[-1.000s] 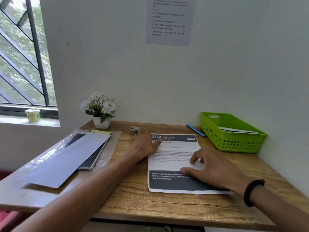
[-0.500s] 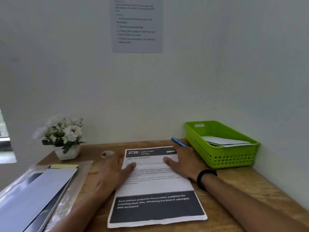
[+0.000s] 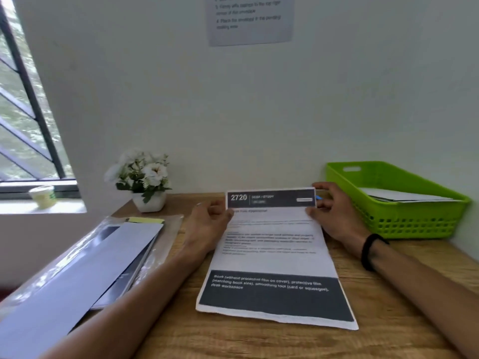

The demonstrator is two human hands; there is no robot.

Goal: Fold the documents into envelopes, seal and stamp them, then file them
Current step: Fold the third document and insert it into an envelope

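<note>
Fingers (image 3: 320,203) of both hands pinching the document (image 3: 272,255) by its raised far corners, fingertips hidden behind the sheet, body print blurred.

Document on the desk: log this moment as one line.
step: first fold | document: far edge lifted | left hand: pinches far-left corner | right hand: pinches far-right corner | green basket: holds papers

I observe both forearms extended forward from the lower corners of the view, converging toward the far middle. The left hand (image 3: 207,224) is palm-inward, thumb on top and fingers curled under, pinching the sheet's far left corner. The right hand (image 3: 334,213) mirrors it at the far right corner, fingers curled round the edge. I note a black band (image 3: 370,251) on the right wrist.
</note>
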